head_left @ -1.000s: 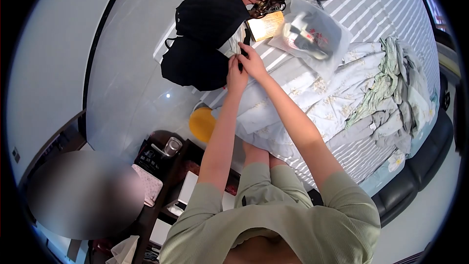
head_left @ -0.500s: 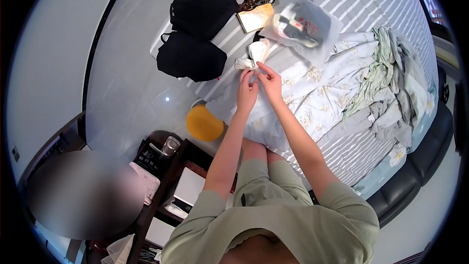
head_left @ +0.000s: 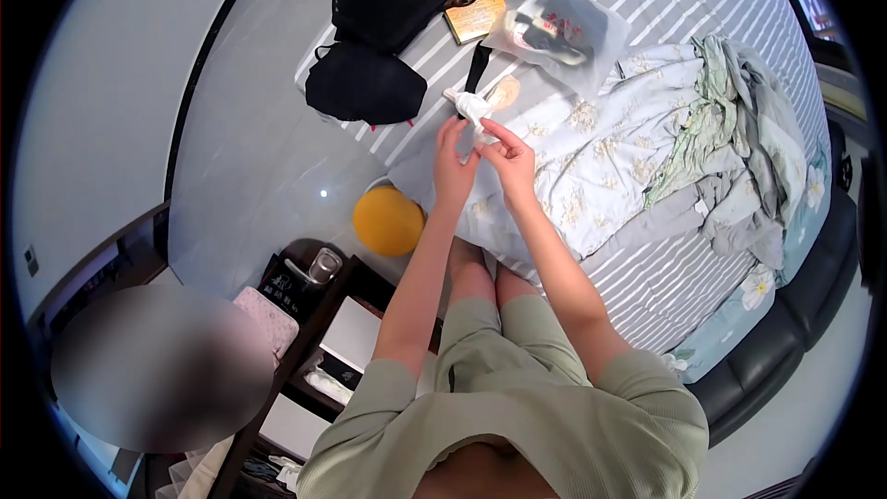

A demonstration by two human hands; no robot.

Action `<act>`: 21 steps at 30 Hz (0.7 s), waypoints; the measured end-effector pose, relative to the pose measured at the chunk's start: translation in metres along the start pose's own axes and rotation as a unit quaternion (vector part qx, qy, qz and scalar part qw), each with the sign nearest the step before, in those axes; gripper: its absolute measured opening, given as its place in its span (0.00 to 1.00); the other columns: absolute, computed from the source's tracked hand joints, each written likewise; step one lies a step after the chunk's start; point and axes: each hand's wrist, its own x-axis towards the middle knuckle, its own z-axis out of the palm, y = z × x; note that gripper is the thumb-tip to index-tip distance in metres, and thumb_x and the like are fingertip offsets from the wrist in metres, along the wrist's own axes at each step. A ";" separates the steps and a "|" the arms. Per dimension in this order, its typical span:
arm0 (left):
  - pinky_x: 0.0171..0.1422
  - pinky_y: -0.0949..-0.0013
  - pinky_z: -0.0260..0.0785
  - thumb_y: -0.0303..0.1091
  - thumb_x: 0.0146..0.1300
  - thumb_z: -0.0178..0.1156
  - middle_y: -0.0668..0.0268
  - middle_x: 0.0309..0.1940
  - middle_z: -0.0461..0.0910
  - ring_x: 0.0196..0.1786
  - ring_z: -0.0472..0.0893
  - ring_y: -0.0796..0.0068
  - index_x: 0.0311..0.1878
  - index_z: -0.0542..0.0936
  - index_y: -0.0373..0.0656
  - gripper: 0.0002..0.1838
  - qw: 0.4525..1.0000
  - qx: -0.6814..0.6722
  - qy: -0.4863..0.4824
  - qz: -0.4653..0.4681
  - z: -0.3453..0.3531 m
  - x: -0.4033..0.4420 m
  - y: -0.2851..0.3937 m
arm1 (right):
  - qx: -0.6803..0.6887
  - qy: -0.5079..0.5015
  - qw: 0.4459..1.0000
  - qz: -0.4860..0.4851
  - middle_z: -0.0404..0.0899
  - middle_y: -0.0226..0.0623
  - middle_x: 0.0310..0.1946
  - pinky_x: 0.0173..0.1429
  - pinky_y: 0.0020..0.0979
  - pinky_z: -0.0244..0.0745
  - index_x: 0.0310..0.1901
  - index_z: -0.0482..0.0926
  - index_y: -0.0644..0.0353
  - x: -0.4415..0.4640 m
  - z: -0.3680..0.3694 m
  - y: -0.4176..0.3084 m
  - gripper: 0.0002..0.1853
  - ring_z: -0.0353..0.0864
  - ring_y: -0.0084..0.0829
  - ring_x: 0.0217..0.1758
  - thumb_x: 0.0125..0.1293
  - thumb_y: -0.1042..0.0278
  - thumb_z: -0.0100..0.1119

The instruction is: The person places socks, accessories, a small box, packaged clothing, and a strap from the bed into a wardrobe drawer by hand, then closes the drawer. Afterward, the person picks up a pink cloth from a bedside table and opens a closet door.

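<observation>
A small white sock-like cloth (head_left: 475, 107) is stretched between my two hands, above the edge of the bed. My left hand (head_left: 455, 164) pinches its left side, fingers closed. On the other side, my right hand (head_left: 511, 159) grips it between thumb and fingers. A beige, rounded end (head_left: 504, 92) shows just beyond the cloth; whether it is part of the same piece I cannot tell. Behind them lies a black strap-like strip (head_left: 478, 66) on the striped sheet.
Crumpled floral bedding (head_left: 591, 157) covers the bed to the right. Farther back are a translucent plastic bag (head_left: 564, 32), an orange-yellow box (head_left: 475, 18) and two black bags (head_left: 365, 85). A yellow round stool (head_left: 388, 222) stands left of my legs, near a dark shelf unit (head_left: 319, 337).
The white cloth has changed shape and is now drawn out between my hands, with the beige end showing. Both hands have come slightly lower in view. The black strip is more exposed.
</observation>
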 end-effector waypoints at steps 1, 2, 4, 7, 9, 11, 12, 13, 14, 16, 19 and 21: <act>0.45 0.69 0.67 0.25 0.50 0.59 0.61 0.55 0.65 0.49 0.72 0.64 0.52 0.69 0.44 0.24 1.000 0.011 0.013 0.017 -0.001 -0.006 0.000 | 0.018 -0.004 1.000 0.001 0.73 0.22 0.23 0.37 0.15 0.64 0.50 0.73 0.65 -0.008 0.004 -0.005 0.21 0.67 0.10 0.25 0.52 0.83 0.56; 0.46 0.68 0.67 0.26 0.50 0.60 0.61 0.54 0.66 0.49 0.72 0.62 0.52 0.69 0.43 0.23 0.999 0.021 0.025 0.033 -0.002 -0.012 0.001 | 0.035 -0.007 0.999 0.003 0.73 0.23 0.24 0.38 0.15 0.64 0.50 0.73 0.65 -0.017 0.006 -0.007 0.21 0.67 0.10 0.25 0.52 0.83 0.56; 0.47 0.67 0.67 0.27 0.50 0.59 0.60 0.52 0.68 0.50 0.72 0.60 0.49 0.71 0.41 0.20 0.996 0.044 0.051 0.059 -0.002 -0.024 -0.002 | 0.045 -0.029 0.999 -0.003 0.75 0.26 0.30 0.36 0.14 0.64 0.50 0.73 0.65 -0.033 0.006 -0.009 0.21 0.70 0.11 0.27 0.51 0.84 0.55; 0.48 0.66 0.66 0.29 0.51 0.59 0.58 0.48 0.71 0.50 0.72 0.58 0.46 0.72 0.38 0.17 0.996 0.052 0.051 0.043 -0.010 -0.041 -0.003 | 0.046 -0.044 0.998 0.018 0.76 0.26 0.29 0.37 0.14 0.64 0.50 0.73 0.65 -0.052 0.006 -0.010 0.22 0.68 0.11 0.26 0.51 0.84 0.56; 0.46 0.67 0.66 0.29 0.52 0.58 0.58 0.43 0.74 0.47 0.73 0.60 0.44 0.73 0.37 0.15 0.998 0.032 0.058 0.008 -0.017 -0.054 0.003 | 0.034 -0.046 0.998 0.028 0.75 0.25 0.27 0.37 0.14 0.64 0.51 0.73 0.65 -0.064 0.006 -0.012 0.22 0.66 0.10 0.25 0.50 0.84 0.56; 0.43 0.69 0.67 0.29 0.53 0.57 0.58 0.36 0.76 0.41 0.76 0.65 0.43 0.74 0.36 0.13 0.996 -0.006 0.084 -0.029 -0.023 -0.068 0.015 | 0.015 -0.044 0.999 0.021 0.75 0.25 0.27 0.36 0.14 0.64 0.51 0.73 0.65 -0.074 0.004 -0.015 0.23 0.66 0.10 0.24 0.49 0.85 0.57; 0.40 0.71 0.67 0.28 0.53 0.57 0.60 0.33 0.77 0.38 0.77 0.68 0.42 0.74 0.36 0.13 0.995 -0.035 0.075 -0.052 -0.029 -0.073 0.024 | 0.010 -0.040 0.999 0.017 0.75 0.25 0.27 0.34 0.14 0.63 0.50 0.73 0.65 -0.077 0.003 -0.016 0.23 0.65 0.10 0.24 0.48 0.86 0.57; 0.38 0.72 0.67 0.28 0.53 0.57 0.62 0.31 0.77 0.34 0.77 0.72 0.42 0.74 0.37 0.12 0.993 -0.064 0.066 -0.075 -0.037 -0.079 0.033 | 0.005 -0.037 0.999 0.012 0.74 0.24 0.26 0.33 0.13 0.63 0.50 0.73 0.65 -0.081 0.002 -0.018 0.24 0.65 0.10 0.23 0.48 0.86 0.57; 0.36 0.74 0.67 0.27 0.53 0.57 0.63 0.28 0.77 0.31 0.77 0.75 0.41 0.74 0.37 0.11 0.989 -0.092 0.057 -0.098 -0.043 -0.084 0.038 | 0.000 -0.033 0.999 0.008 0.74 0.24 0.25 0.32 0.13 0.62 0.50 0.73 0.65 -0.083 0.002 -0.020 0.24 0.64 0.09 0.23 0.47 0.87 0.58; 0.33 0.77 0.65 0.26 0.53 0.58 0.67 0.26 0.76 0.28 0.75 0.81 0.40 0.75 0.37 0.10 0.988 -0.107 0.070 -0.085 -0.053 -0.092 0.039 | -0.016 -0.038 0.999 -0.017 0.72 0.23 0.23 0.30 0.13 0.60 0.49 0.74 0.66 -0.084 -0.003 -0.014 0.24 0.62 0.09 0.22 0.46 0.87 0.58; 0.31 0.81 0.65 0.23 0.52 0.58 0.69 0.25 0.76 0.28 0.74 0.84 0.38 0.76 0.37 0.09 0.978 -0.167 0.094 -0.080 -0.070 -0.103 0.045 | -0.060 -0.028 0.997 -0.049 0.70 0.20 0.20 0.27 0.12 0.57 0.45 0.77 0.65 -0.090 0.004 -0.011 0.20 0.61 0.08 0.20 0.46 0.84 0.61; 0.32 0.82 0.65 0.22 0.51 0.58 0.70 0.25 0.76 0.29 0.74 0.84 0.37 0.76 0.37 0.08 0.967 -0.214 0.113 -0.082 -0.083 -0.108 0.051 | -0.112 -0.029 0.991 -0.074 0.70 0.20 0.19 0.26 0.12 0.57 0.42 0.78 0.64 -0.090 0.007 -0.005 0.17 0.61 0.09 0.21 0.47 0.82 0.62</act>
